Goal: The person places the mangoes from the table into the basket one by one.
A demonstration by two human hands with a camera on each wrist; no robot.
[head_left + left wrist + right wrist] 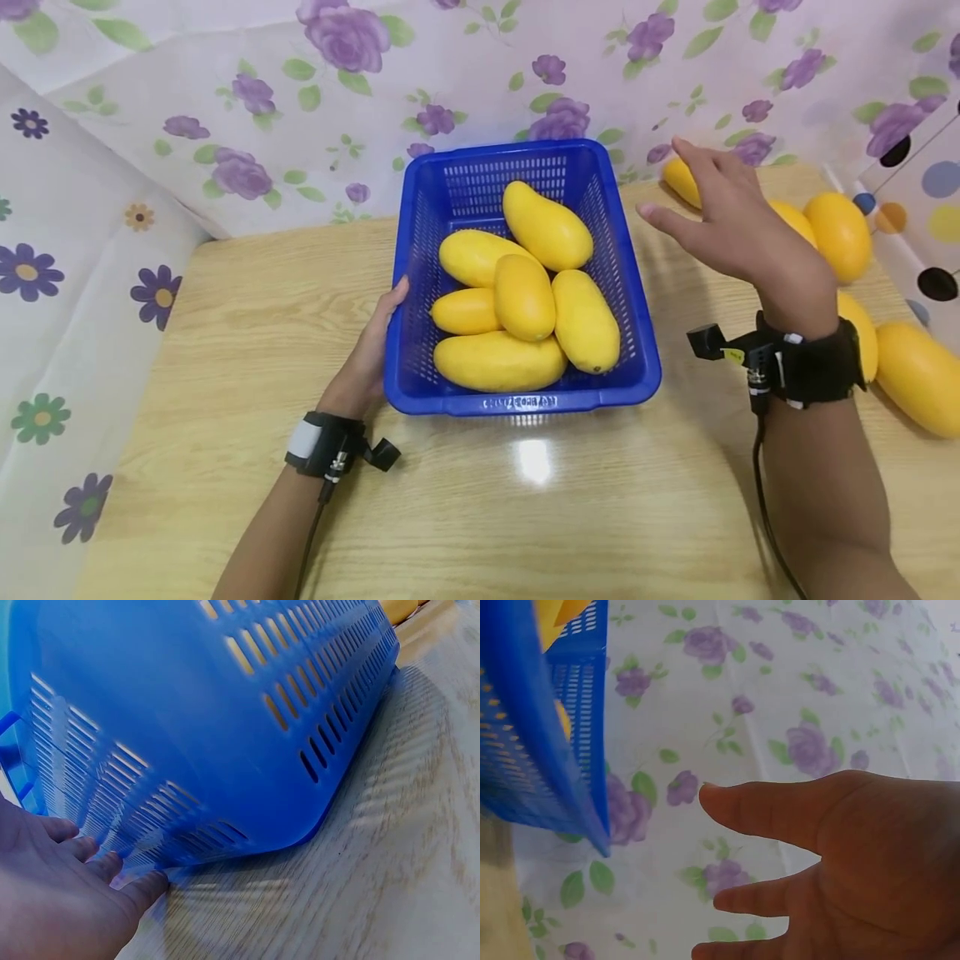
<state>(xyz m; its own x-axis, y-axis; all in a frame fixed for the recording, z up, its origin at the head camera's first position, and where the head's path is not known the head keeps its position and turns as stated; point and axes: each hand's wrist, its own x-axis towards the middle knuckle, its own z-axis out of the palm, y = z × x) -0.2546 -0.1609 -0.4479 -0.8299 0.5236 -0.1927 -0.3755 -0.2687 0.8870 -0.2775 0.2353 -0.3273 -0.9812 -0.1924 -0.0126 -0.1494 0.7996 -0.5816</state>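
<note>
A blue plastic basket (648, 375) with slotted walls stands on the wooden table, holding several yellow mangoes (498, 361). One smaller mango (524, 297) lies on top of the others. My left hand (367, 354) rests against the basket's left side, thumb up near the rim; in the left wrist view its extended fingertips (105, 864) touch the slotted wall low down. To the right of the basket, my right hand (723, 212) is raised with spread fingers and holds nothing. The right wrist view shows that hand (870, 862) apart from the basket's rim (547, 727).
More mangoes (918, 379) lie on the table's right side, partly hidden behind the right hand and forearm. A flowered sheet (300, 117) hangs behind the table (285, 275), with other patterned sheets at both sides. Cables run from both wrist cameras.
</note>
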